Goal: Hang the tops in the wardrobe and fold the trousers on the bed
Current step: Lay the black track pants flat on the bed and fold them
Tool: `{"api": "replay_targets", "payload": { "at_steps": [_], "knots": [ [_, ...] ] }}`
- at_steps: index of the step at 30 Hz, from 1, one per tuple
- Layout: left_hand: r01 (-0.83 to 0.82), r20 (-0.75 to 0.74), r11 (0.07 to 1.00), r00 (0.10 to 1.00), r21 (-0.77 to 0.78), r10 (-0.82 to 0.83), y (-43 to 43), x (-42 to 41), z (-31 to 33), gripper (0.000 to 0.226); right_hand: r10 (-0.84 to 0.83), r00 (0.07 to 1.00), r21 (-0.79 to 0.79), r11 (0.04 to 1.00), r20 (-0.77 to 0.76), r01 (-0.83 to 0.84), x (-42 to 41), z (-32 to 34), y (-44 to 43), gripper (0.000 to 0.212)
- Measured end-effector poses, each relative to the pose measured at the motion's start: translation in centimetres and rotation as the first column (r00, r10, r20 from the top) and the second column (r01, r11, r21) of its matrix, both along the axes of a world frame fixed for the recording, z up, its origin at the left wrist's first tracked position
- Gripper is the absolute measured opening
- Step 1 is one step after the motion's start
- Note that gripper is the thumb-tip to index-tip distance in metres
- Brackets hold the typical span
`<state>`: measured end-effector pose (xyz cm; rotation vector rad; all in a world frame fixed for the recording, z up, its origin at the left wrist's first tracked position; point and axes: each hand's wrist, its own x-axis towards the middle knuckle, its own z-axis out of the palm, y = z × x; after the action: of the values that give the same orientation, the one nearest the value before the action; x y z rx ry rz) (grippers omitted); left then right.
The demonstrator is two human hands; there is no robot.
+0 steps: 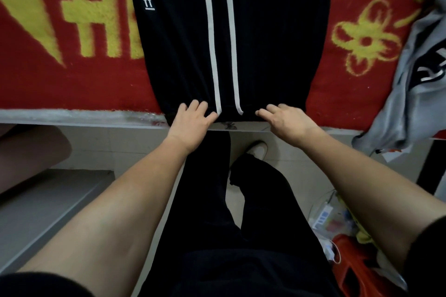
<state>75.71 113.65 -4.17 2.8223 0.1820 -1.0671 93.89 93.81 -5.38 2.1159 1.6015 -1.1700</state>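
On your black trousers (265, 31) the only mark is a small white sign (147, 2) printed near their left edge: two arrows side by side, pointing away from you, over a short bar. No word or number goes with it. The red blanket (72, 84) under them carries big yellow lettering (96, 17) left of the trousers. You can make out one H-like block letter, and the next is cut off by the trousers' left edge. On the grey garment (398, 94) at the right edge of the bed (72, 116) there is white-on-black print (429, 67), too crumpled for you to read.
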Motion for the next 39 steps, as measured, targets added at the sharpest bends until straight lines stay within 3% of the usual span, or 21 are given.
{"api": "replay_targets", "payload": {
  "at_steps": [3, 5, 7, 8, 10, 12, 13, 14, 16, 18, 26, 30, 32, 33, 34, 35, 36, 38, 39],
  "knots": [
    [-0.174, -0.193, 0.98, 0.969, -0.092, 0.154, -1.0, 0.5, -0.1, 0.072, -0.118, 0.986, -0.103, 0.989, -0.121, 0.106, 0.5, -0.5, 0.7, 0.055],
    [-0.316, -0.258, 0.939, 0.927, -0.139, 0.274, -1.4, 1.2, 0.2, 0.063, -0.202, 0.958, -0.184, 0.969, -0.203, 0.165, 1.6, 0.0, 2.1, 0.042],
    [-0.346, -0.184, 0.927, 0.93, -0.145, 0.318, -1.5, 2.3, 0.6, 0.044, -0.415, 0.878, -0.21, 0.905, -0.239, 0.37, 2.8, 0.7, 2.8, 0.027],
    [-0.332, -0.082, 0.933, 0.943, -0.136, 0.323, -1.7, 2.8, 0.7, 0.035, -0.527, 0.823, -0.159, 0.849, -0.211, 0.503, 3.5, 0.9, 3.0, 0.022],
    [-0.362, 0.168, 0.922, 0.909, -0.14, 0.382, -2.3, 4.0, 0.5, 0.029, -0.649, 0.758, 0.114, 0.75, -0.067, 0.652, 5.2, 0.9, 2.9, 0.024],
    [-0.425, 0.305, 0.893, 0.839, -0.148, 0.45, -3.2, 5.5, 0.0, 0.039, -0.645, 0.758, 0.389, 0.726, 0.1, 0.567, 6.9, 0.6, 2.6, 0.036],
    [-0.434, 0.256, 0.89, 0.852, -0.142, 0.457, -3.6, 6.3, -0.1, 0.047, -0.593, 0.787, 0.428, 0.764, 0.169, 0.483, 7.9, 0.5, 2.5, 0.046],
    [-0.43, 0.163, 0.893, 0.879, -0.135, 0.448, -4.0, 6.9, -0.4, 0.055, -0.497, 0.838, 0.371, 0.839, 0.225, 0.398, 8.9, 0.2, 2.1, 0.056],
    [-0.406, -0.034, 0.904, 0.914, -0.134, 0.405, -4.7, 7.5, -1.3, 0.061, -0.309, 0.911, 0.113, 0.951, 0.274, 0.288, 10.6, -0.8, 0.7, 0.068],
    [-0.395, -0.114, 0.907, 0.917, -0.148, 0.381, -4.7, 7.9, -1.8, 0.062, -0.278, 0.914, -0.09, 0.944, 0.295, 0.317, 11.5, -1.8, -1.1, 0.071],
    [-0.37, -0.099, 0.921, 0.928, -0.122, 0.36, -4.5, 8.1, -1.7, 0.066, -0.395, 0.868, -0.191, 0.866, 0.301, 0.461, 11.3, -1.0, -2.5, 0.074],
    [-0.311, 0.101, 0.937, 0.939, -0.158, 0.329, -3.5, 8.3, -1.6, 0.064, -0.466, 0.829, -0.192, 0.823, 0.308, 0.534, 11.4, -0.9, -2.8, 0.073],
    [-0.414, 0.335, 0.883, 0.818, -0.22, 0.468, -1.7, 8.4, -1.7, 0.054, -0.623, 0.727, 0.058, 0.769, 0.289, 0.637, 11.1, -0.6, -1.1, 0.069],
    [-0.533, 0.419, 0.819, 0.707, -0.213, 0.569, -0.5, 8.6, -1.8, 0.05, -0.728, 0.634, 0.213, 0.684, 0.262, 0.698, 10.8, -0.4, -0.2, 0.068],
    [-0.691, 0.457, 0.697, 0.567, -0.189, 0.686, 0.9, 9.0, -2.1, 0.048, -0.814, 0.538, 0.324, 0.581, 0.221, 0.746, 10.6, -0.3, 0.9, 0.066],
    [-0.842, 0.471, 0.514, 0.391, -0.165, 0.791, 2.6, 9.6, -2.3, 0.049, -0.868, 0.463, 0.391, 0.496, 0.182, 0.775, 10.6, -0.4, 2.0, 0.063],
    [-0.945, 0.479, 0.296, 0.196, -0.141, 0.856, 4.5, 10.1, -2.5, 0.05, -0.882, 0.435, 0.43, 0.47, 0.183, 0.771, 10.7, -0.4, 3.1, 0.062],
    [-0.991, 0.487, -0.096, -0.128, -0.091, 0.864, 8.6, 10.8, -3.0, 0.05, -0.82, 0.521, 0.468, 0.566, 0.236, 0.679, 10.9, -0.9, 4.8, 0.062],
    [-0.974, 0.476, -0.215, -0.224, -0.075, 0.85, 10.6, 10.9, -3.1, 0.048, -0.764, 0.596, 0.472, 0.632, 0.249, 0.614, 11.0, -1.3, 5.4, 0.061]
  ]
}}
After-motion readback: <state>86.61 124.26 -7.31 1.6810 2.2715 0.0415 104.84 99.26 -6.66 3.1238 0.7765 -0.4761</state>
